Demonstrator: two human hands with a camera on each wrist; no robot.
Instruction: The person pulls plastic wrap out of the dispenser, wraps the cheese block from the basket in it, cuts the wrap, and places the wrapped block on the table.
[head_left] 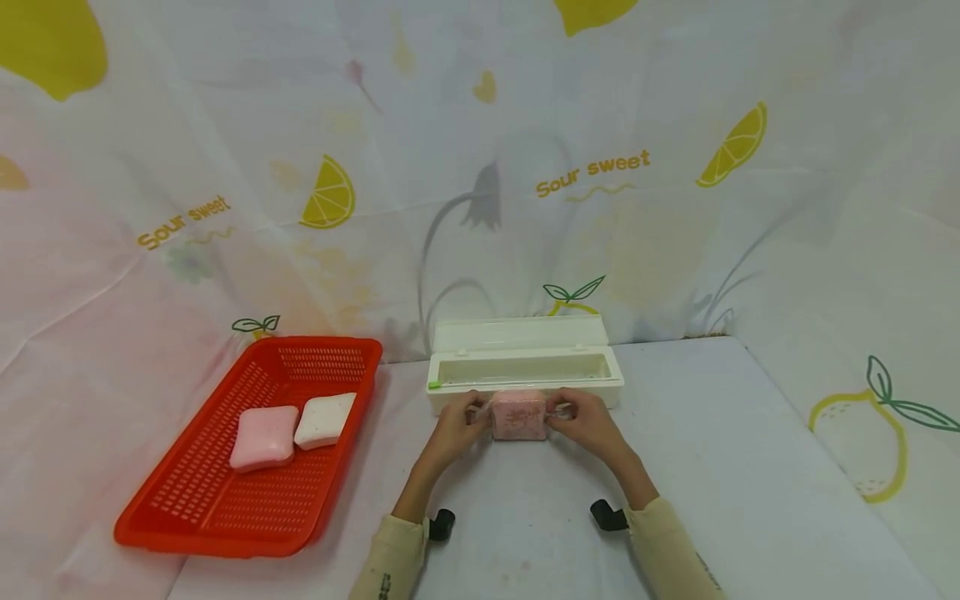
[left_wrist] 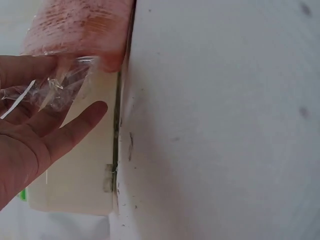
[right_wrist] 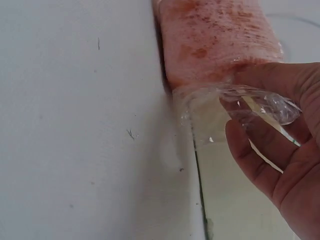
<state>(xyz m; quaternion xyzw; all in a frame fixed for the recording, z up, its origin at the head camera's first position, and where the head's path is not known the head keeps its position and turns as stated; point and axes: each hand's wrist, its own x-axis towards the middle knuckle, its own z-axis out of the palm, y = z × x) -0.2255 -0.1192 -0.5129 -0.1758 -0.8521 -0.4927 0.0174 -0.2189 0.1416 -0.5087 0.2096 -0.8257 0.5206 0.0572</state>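
Box landmark: I place everything by the long white box (head_left: 517, 353) – its lid (head_left: 521, 335) is raised at the back, and a small green piece (head_left: 435, 385) sits at the left end of its front rim.
Wrapped block: pink with reddish-brown marks, the film-covered block (head_left: 519, 416) is right in front of the box, near the middle of its length; I cannot tell whether the two touch.
Clear film: crumpled ends of the film (right_wrist: 280, 106) stick out from both sides of the block, in front of the box.
Left grip: narrow; I see the left hand (head_left: 459, 427) pinching the film at the block's left side, in front of the box, with one finger stretched away from the pinch.
Right grip: narrow too – the right hand (head_left: 588, 425) pinches the film at the block's right side, in front of the box.
Red basket: left of the box and well apart from it, the basket (head_left: 217, 546) holds a plain pink block (head_left: 264, 437) and, on the side nearer the box, a white block (head_left: 324, 420).
Backdrop: behind the box I see a pale cloth (head_left: 420, 108) printed with lemons and "Sour sweet".
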